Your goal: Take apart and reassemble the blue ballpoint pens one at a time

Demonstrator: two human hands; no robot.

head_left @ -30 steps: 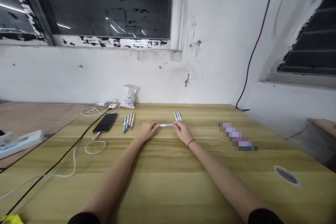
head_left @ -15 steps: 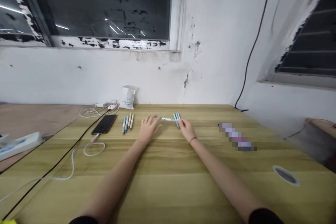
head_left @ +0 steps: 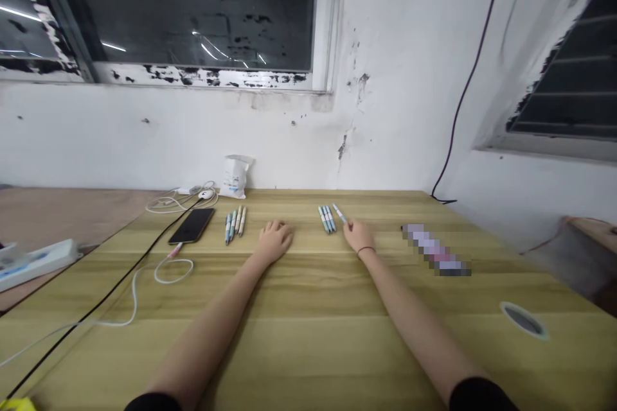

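Observation:
My right hand (head_left: 357, 235) holds the near end of a light blue and white pen (head_left: 339, 212), which slants just right of a row of several similar pens (head_left: 326, 219) lying side by side. My left hand (head_left: 274, 241) rests palm down on the wooden table (head_left: 308, 289), with nothing seen in it; its fingers are slightly bent and a little apart. To its left lies another group of pens (head_left: 234, 225), some bluish and some cream.
A black phone (head_left: 191, 226) with a white cable (head_left: 134, 295) lies at the left. Behind it stands a white packet (head_left: 234, 176). A power strip (head_left: 38, 264) is at the far left. On the right are a blurred-out long object (head_left: 436, 250) and a round table insert (head_left: 524, 320).
My right hand has moved right with the pen, which has turned from crosswise to pointing away. My left hand has come off the pen's other end and settled on the table.

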